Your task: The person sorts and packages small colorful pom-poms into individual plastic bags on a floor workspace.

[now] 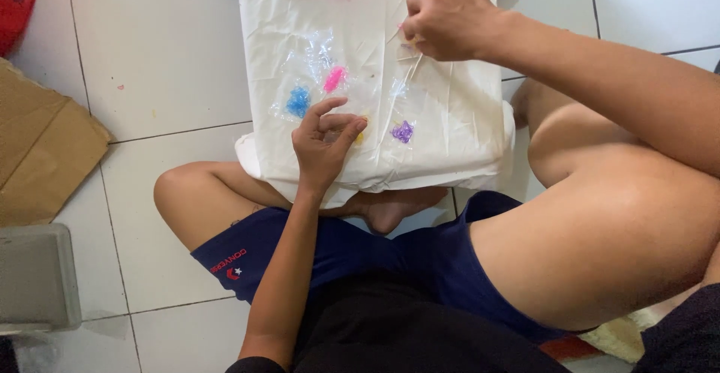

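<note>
With the left hand (324,142) pinching a yellow bit and the right hand (448,14) gripping thin sticks (411,69), the person does best keeping both pinches firm above the white cloth (450,125).

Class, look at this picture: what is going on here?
A person sits cross-legged on a tiled floor with a white cloth spread in front. The left hand pinches something small and yellow above the cloth. The right hand holds thin sticks. Small blue, pink and purple piles lie on the cloth.
</note>
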